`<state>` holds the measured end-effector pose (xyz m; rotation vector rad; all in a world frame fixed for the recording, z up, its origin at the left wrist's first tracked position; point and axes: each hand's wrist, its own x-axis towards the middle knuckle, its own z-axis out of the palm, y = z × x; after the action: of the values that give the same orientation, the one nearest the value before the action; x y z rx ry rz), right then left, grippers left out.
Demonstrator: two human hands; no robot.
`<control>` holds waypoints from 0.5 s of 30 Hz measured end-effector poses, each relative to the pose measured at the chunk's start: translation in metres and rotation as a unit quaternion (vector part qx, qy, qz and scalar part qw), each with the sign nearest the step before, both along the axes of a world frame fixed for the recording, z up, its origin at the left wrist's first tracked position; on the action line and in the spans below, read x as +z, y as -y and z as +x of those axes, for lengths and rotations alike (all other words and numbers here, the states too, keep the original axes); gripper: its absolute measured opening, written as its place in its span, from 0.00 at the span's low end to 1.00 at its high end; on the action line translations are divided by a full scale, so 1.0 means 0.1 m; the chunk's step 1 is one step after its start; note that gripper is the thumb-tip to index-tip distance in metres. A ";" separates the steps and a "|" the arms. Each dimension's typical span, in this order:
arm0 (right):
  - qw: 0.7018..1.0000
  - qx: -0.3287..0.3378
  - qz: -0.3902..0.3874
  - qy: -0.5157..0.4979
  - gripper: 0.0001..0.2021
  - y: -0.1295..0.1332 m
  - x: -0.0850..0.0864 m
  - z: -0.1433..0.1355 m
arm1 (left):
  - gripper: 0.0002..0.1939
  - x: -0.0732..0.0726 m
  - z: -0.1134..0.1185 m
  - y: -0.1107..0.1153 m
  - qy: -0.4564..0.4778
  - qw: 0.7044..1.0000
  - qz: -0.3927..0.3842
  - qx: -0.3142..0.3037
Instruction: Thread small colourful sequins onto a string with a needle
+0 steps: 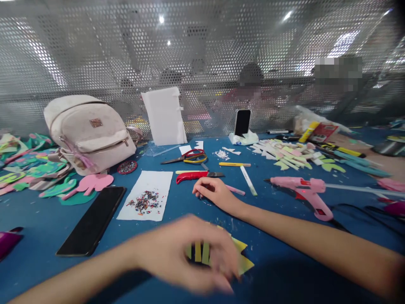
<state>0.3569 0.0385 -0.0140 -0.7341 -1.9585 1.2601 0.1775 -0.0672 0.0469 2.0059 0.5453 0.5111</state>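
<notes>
My left hand is blurred by motion above several yellow and green foam strips and pointed pieces near the table's front. Its fingers curve over them, and whether it touches them is unclear. My right hand rests farther back on the blue table, fingers curled down, beside a red-handled cutter and the end of a pink strip. What its fingertips hold, if anything, is hidden. White paper with small shiny bits lies to the left.
A black phone and a pale backpack are left. Scissors lie at the back middle. A pink glue gun with a cord and a pile of foam scraps are right; another phone stands behind.
</notes>
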 end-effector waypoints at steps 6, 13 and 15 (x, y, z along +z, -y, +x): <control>1.000 0.005 -0.001 0.005 0.12 -0.01 0.00 0.00 | 0.05 -0.22 -1.24 -0.57 -0.131 0.934 0.191 0.272; 1.000 0.006 -0.012 0.016 0.11 -0.01 0.03 0.00 | 0.08 -0.51 -1.55 -0.59 -0.179 0.933 0.197 0.244; 1.000 0.008 -0.014 0.019 0.11 -0.01 0.03 0.01 | 0.09 -0.52 -1.53 -0.60 -0.185 0.933 0.201 0.236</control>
<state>0.3576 0.0390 -0.0108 -0.7641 -1.9850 1.2930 0.0240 -0.0071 -0.0051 2.3848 1.2607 0.5645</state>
